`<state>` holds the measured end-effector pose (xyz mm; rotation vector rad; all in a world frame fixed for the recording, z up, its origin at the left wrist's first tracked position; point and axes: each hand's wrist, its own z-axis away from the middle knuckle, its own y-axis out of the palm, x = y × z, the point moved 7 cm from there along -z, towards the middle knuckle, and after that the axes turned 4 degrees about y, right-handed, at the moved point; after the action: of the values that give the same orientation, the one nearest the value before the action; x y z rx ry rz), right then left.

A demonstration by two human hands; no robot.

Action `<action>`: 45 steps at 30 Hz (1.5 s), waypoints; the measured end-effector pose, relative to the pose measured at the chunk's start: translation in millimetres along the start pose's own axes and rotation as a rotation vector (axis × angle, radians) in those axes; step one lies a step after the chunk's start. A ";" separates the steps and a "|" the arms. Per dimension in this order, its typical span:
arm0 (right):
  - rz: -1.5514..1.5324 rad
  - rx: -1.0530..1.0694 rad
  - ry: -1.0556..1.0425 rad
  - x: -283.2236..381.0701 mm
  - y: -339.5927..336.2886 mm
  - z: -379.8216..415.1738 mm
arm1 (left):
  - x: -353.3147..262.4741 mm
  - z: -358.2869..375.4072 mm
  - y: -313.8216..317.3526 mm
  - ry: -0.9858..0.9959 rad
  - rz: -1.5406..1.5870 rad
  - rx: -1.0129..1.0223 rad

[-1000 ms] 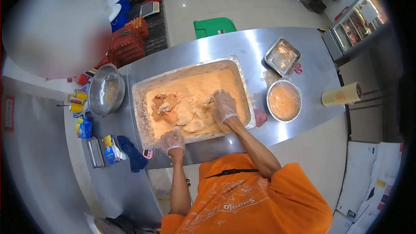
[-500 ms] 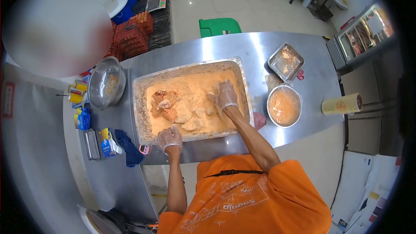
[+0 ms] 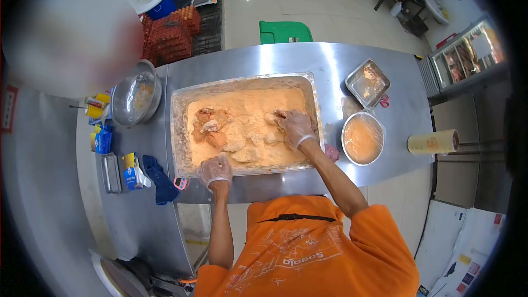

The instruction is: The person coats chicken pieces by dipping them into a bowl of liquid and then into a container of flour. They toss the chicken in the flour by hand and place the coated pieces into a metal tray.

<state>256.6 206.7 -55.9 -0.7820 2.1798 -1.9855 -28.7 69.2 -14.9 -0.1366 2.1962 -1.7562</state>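
A large rectangular tub point(image 3: 316, 104) holds pale orange breading flour point(image 3: 253, 99). Several flour-coated meat pieces point(image 3: 234, 138) lie at its middle, and less coated, reddish pieces point(image 3: 215, 139) sit left of them. My left hand point(image 3: 215, 170), in a clear plastic glove, is closed over the tub's near rim at the left. Inside the tub at the right, my gloved right hand point(image 3: 298, 127) has its fingers curled down into the flour beside the coated pieces. Whatever is between those fingers is partly hidden by flour.
Right of the tub stand a film-covered round bowl point(image 3: 362, 138), a square metal pan point(image 3: 367, 83), red scissors point(image 3: 384, 100) and a film roll point(image 3: 433, 142). Left are a steel bowl point(image 3: 136, 96), a dark blue cloth point(image 3: 159, 180) and a pink timer point(image 3: 181, 183).
My right hand has turned and shifted slightly right and toward me, its fingers now pointing left. My left hand stays on the rim. The whole view has shifted a little.
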 end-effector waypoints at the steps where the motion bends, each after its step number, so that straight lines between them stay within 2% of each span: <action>1: 0.029 -0.036 -0.021 5.0 -9.5 -2.6 | -1.2 -0.2 -1.5 -0.004 0.000 0.006; 4: 0.109 0.138 0.190 -13.5 -10.2 -11.4 | -3.9 -1.1 -5.2 -0.023 -0.002 0.015; 6: -0.176 -0.051 0.195 -24.4 -21.2 -10.5 | -1.4 -1.6 -4.2 -0.038 -0.001 0.012; 8: -0.101 -0.073 0.147 -32.5 -20.6 -10.5 | -1.7 -3.0 -4.9 -0.028 -0.015 -0.020; 10: 0.328 0.073 0.062 -30.6 -23.6 -7.4 | -2.3 -0.1 -3.0 -0.014 -0.016 -0.020; 13: 0.001 0.120 0.173 -24.8 -62.5 -1.2 | -0.2 0.6 0.9 -0.028 0.003 0.013; 16: -0.042 0.154 0.194 -28.5 -76.8 1.0 | -1.2 -3.8 2.9 -0.055 0.023 0.059; 19: -0.224 0.096 0.260 -30.2 -125.8 14.9 | 1.6 0.6 2.9 -0.100 0.006 0.097; 22: -0.319 -0.119 0.071 -33.1 -170.6 28.9 | -1.3 -0.4 0.6 -0.109 -0.011 0.114; 25: -0.355 -0.243 -0.094 -29.2 -203.9 41.6 | -1.2 -2.1 7.5 -0.111 0.050 0.151; 28: -0.302 -0.247 -0.093 -35.9 -211.3 53.1 | 1.5 -0.5 10.4 -0.130 0.047 0.169; 31: -0.425 -0.294 -0.037 -54.4 -217.2 77.4 | 4.0 1.4 12.3 -0.092 -0.036 0.145; 34: -0.389 -0.387 0.167 -98.4 -212.2 118.1 | 0.9 0.2 14.0 -0.086 -0.085 0.197; 37: -0.385 -0.242 0.496 -141.3 -202.7 153.4 | 3.5 0.5 15.6 -0.117 -0.097 0.234; 38: -0.264 -0.204 0.529 -153.8 -198.5 160.9 | 5.6 0.0 18.3 -0.114 -0.105 0.241; 41: -0.320 -0.042 0.799 -190.1 -167.4 183.3 | 17.1 1.7 30.6 -0.117 -0.111 0.234; 45: -0.348 -0.066 0.907 -234.6 -111.6 209.9 | 14.9 3.3 27.6 -0.096 -0.082 0.186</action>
<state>577.2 113.8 -44.1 -0.2730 2.6859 -2.8674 -38.3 68.5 -44.9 -0.2643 1.9754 -1.9446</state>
